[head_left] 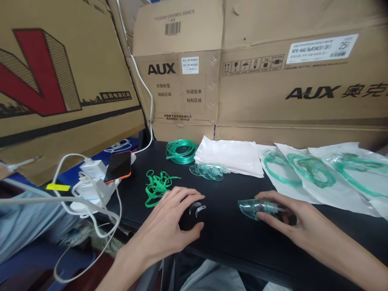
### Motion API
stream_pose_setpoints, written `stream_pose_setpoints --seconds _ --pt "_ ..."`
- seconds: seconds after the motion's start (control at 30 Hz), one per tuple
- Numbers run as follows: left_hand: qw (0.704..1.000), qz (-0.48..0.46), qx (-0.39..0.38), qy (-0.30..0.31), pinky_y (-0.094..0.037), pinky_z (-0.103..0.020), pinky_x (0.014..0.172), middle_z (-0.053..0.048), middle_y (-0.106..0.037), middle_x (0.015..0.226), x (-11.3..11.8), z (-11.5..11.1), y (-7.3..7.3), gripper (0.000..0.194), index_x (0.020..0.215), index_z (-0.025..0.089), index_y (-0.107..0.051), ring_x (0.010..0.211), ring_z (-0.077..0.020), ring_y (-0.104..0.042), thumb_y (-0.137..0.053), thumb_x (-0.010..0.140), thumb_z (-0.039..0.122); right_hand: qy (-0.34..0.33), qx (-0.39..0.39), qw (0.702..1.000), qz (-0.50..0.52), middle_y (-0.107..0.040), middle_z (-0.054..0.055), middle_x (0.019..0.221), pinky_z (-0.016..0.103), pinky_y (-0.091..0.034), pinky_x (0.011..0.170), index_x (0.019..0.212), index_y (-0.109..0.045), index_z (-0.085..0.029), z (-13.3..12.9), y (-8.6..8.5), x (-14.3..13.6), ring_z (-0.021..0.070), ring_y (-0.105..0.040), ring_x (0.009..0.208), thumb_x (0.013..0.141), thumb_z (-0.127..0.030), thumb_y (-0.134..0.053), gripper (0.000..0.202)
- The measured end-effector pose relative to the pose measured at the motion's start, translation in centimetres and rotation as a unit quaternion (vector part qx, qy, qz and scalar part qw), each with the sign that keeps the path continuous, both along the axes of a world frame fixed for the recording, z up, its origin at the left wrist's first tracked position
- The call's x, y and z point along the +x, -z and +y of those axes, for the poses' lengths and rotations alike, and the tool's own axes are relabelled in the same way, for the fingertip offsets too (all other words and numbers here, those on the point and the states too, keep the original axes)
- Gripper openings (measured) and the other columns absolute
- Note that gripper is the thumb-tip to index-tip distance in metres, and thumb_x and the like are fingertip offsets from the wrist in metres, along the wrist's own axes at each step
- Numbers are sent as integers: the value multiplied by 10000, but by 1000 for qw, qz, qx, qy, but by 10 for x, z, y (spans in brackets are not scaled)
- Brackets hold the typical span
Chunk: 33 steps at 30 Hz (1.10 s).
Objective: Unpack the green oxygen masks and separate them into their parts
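My right hand [281, 212] grips a clear greenish oxygen mask [248, 209], thumb and fingers on either side of its connector end, just over the black table. The mask's narrow end points left. My left hand [178, 222] is curved with thumb and fingers apart, low over the table. In the gap lies a small curved metal strip [200, 210] with a hole in it. A clear curved edge shows beside it, partly hidden by my fingers. Green elastic straps [159, 186] lie in a tangle just beyond my left hand.
Several clear masks [209, 171] lie before a stack of white bags [230, 153]. Coiled green tubing [181, 151] sits behind the straps. Bagged tubing sets [313, 171] line the right. A phone [119, 165], power strip [91, 196] and loose cables crowd the left; cardboard boxes [257, 109] wall the back.
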<state>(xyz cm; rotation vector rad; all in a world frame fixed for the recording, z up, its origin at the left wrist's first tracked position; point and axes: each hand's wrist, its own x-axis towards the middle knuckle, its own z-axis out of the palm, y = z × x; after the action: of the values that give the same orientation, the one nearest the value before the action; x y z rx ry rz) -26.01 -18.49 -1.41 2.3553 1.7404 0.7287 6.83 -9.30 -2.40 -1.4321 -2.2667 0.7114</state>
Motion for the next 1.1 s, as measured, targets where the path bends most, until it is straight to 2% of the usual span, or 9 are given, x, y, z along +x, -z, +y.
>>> stream_pose_setpoints --seconds 0.1,0.2,0.37,0.53,0.7,0.8,0.9,1.0,1.1 --pt "997 24 1 -68 -421 -482 1084 -24 -682 1316 0 1 -4 403 1310 311 -657 1216 -283 -587 -699 933 448 -2 1 1000 8 -715 -16 896 331 -472 648 1271 -654 -376 1 3 2 219 -562 706 944 -684 -603 453" --pt "994 50 -12 -92 -418 -506 1022 -16 -730 1142 4 5 -7 281 1131 285 -730 1095 -288 -622 -685 936 482 2 -6 1000 22 -739 -6 969 343 -493 670 1284 -658 -382 1 4 4 227 -594 727 941 -700 -597 471" --pt "992 86 -28 -86 -404 -490 971 -2 -721 1055 13 9 -9 167 1056 270 -724 1038 -279 -624 -694 926 370 -5 1 1000 19 -744 -2 1020 361 -511 695 1286 -658 -380 -1 6 3 220 -594 715 941 -688 -609 465" --pt "990 96 -42 -90 -416 -451 895 5 -704 943 12 16 -9 93 945 261 -709 958 -258 -627 -618 962 247 -38 0 998 54 -743 -6 1205 371 -528 806 1244 -666 -377 10 0 -6 243 -674 895 947 -606 -668 375" --pt "989 58 -41 -130 -447 -451 933 -20 -696 944 6 25 -8 106 1020 254 -722 997 -275 -643 -655 939 248 -16 67 993 99 -764 31 1082 370 -544 771 1161 -683 -294 40 -20 -23 238 -695 836 935 -504 -699 309" --pt "991 15 -2 -131 -454 -469 998 -44 -700 1103 8 41 -17 223 1170 262 -705 1090 -288 -647 -642 983 365 -24 95 988 117 -754 62 1156 392 -565 842 1134 -671 -269 61 -31 -38 270 -720 979 932 -493 -699 303" --pt "994 -25 52 -88 -460 -461 1031 -75 -677 1251 15 70 -31 289 1265 241 -682 1186 -292 -635 -511 1064 357 -43 118 983 134 -750 70 1205 418 -564 939 1170 -655 -269 74 -34 -58 284 -711 1118 948 -444 -683 285" --pt "996 -43 71 -39 -497 -416 987 -86 -699 1205 18 102 -40 303 1213 212 -719 1128 -274 -668 -469 1077 316 -76 128 978 144 -764 60 1200 410 -571 967 1193 -675 -271 79 -30 -75 271 -715 1137 977 -394 -645 250" --pt "997 -55 60 -7 -522 -375 955 -74 -736 1109 18 124 -36 289 1112 204 -756 1044 -248 -696 -491 1066 312 -89 130 977 146 -772 57 1212 385 -595 931 1182 -706 -263 79 -25 -82 261 -739 1092 995 -384 -622 238"
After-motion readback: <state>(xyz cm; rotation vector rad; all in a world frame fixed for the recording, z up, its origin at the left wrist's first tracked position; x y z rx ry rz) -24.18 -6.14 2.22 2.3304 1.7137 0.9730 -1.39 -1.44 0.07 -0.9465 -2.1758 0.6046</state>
